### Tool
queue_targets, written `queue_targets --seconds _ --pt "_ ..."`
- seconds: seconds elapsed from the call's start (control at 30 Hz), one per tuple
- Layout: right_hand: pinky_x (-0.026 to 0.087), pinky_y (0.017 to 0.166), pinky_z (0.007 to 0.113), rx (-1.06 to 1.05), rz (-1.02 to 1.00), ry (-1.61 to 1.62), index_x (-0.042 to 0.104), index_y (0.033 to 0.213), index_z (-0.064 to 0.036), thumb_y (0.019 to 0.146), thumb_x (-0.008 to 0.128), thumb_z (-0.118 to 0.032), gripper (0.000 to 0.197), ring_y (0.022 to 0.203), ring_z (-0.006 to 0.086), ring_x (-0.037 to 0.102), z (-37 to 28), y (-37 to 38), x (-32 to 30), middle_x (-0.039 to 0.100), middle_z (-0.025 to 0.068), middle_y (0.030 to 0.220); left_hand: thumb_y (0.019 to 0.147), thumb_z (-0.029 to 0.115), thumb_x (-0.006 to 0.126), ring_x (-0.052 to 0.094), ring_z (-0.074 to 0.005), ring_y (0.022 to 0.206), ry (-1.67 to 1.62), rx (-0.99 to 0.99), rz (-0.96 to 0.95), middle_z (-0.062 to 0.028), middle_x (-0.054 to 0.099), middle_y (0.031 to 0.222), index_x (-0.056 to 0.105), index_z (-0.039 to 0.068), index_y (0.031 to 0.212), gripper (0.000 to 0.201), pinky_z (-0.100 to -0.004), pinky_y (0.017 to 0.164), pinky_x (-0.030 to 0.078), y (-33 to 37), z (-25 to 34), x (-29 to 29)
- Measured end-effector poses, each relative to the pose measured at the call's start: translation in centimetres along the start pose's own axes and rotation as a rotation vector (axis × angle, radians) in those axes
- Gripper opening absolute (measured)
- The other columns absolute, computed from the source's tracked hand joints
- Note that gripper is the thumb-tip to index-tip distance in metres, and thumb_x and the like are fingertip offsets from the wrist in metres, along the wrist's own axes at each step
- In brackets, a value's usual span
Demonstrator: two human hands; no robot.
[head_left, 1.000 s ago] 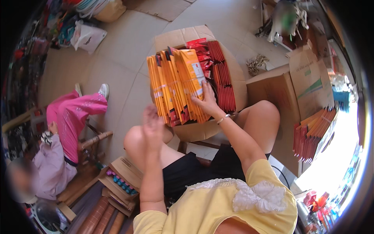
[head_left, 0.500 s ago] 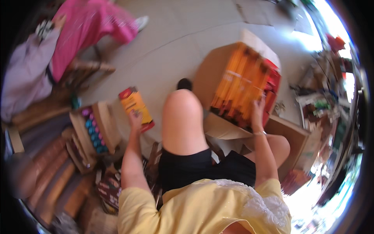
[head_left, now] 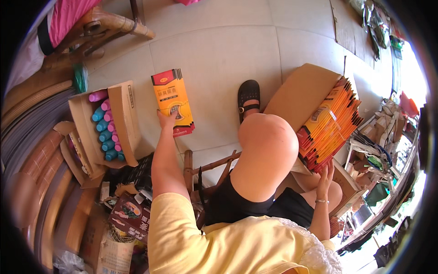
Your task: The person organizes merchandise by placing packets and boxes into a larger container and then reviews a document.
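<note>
My left hand grips a small stack of flat yellow-and-red packets near its lower left edge, holding it over the tiled floor. The top packet's printed face is up, and the edges of others show along its right side. To the right, a cardboard box is packed with many more orange-and-red packets, standing on edge in a tight row. At the near end of that row is my right hand, fingers stretched out and held against or just beside the packets' edges; contact is unclear.
At left, an open carton holds pink and blue bottles. Bamboo furniture stands at the upper left, beside a person in pink. My knee rises between my hands. Clutter lines the right side.
The view has shifted, bringing more floor and my shoe into sight. My right hand has moved from atop the packets to their near end. My left hand still holds its stack.
</note>
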State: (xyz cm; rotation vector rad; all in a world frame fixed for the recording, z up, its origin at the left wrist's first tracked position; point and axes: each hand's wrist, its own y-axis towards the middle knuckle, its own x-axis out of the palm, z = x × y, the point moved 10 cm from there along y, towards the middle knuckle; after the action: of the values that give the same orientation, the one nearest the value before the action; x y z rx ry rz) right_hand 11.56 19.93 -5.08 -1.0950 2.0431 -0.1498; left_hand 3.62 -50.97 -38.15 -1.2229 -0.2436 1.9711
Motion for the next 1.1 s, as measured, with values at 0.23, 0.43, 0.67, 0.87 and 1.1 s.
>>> queue_targets --seconds 0.23,0.43,0.67,0.87,1.1 --pt "0.044 0.086 0.027 0.01 -0.044 -0.031 0.038 0.135 -0.0045 0.097 0.046 -0.022 0.043 0.107 0.0149 0.052 -0.6 0.1 1.3 0.048 0.0083 0.126 0.053 0.02 0.087 0.062 -0.0297 0.094 -0.234 -0.099 -0.313 -0.0198 0.057 0.114 0.049 -0.003 0.115 0.076 -0.0374 0.084 0.049 -0.4 -0.5 4.3" --pt "0.046 0.084 0.026 -0.096 -0.015 -0.033 0.045 0.131 -0.0044 0.096 0.048 -0.025 0.04 0.103 0.0143 0.054 -1.4 -0.2 1.1 0.05 0.0064 0.124 0.062 0.014 0.081 0.058 -0.0276 0.096 -0.271 -0.055 -0.132 -0.0181 0.058 0.105 0.043 -0.005 0.111 0.065 -0.0341 0.085 0.045 -5.2 3.1 2.7" --pt "0.044 0.088 0.025 -0.224 0.03 0.194 0.046 0.128 0.0009 0.093 0.051 -0.011 0.037 0.102 0.0139 0.054 -5.7 -3.3 1.2 0.055 0.0086 0.118 0.071 0.005 0.074 0.058 -0.023 0.096 -0.733 0.161 -0.372 -0.0128 0.056 0.11 0.037 0.0 0.124 0.065 -0.0358 0.083 0.049 -10.1 13.9 0.1" --pt "0.048 0.081 0.027 -0.447 -0.179 0.38 0.044 0.129 -0.0019 0.089 0.054 -0.005 0.042 0.098 0.0123 0.056 -13.7 -6.6 4.1 0.057 0.0083 0.114 0.078 0.006 0.066 0.054 -0.0214 0.106 -0.895 0.556 -0.558 -0.0104 0.051 0.121 0.042 0.002 0.128 0.056 -0.0364 0.09 0.047 -18.0 32.8 -10.3" --pt "0.031 0.103 0.039 -0.773 -0.559 0.604 0.014 0.145 -0.006 0.075 0.074 -0.04 0.098 0.126 0.0232 0.038 -21.4 -14.2 3.1 0.033 0.0147 0.141 0.076 0.008 0.064 0.052 -0.0271 0.113 -0.906 0.597 -1.104 -0.0119 0.049 0.127 0.039 0.003 0.131 0.061 -0.0443 0.094 0.046 -39.6 42.5 -8.4"
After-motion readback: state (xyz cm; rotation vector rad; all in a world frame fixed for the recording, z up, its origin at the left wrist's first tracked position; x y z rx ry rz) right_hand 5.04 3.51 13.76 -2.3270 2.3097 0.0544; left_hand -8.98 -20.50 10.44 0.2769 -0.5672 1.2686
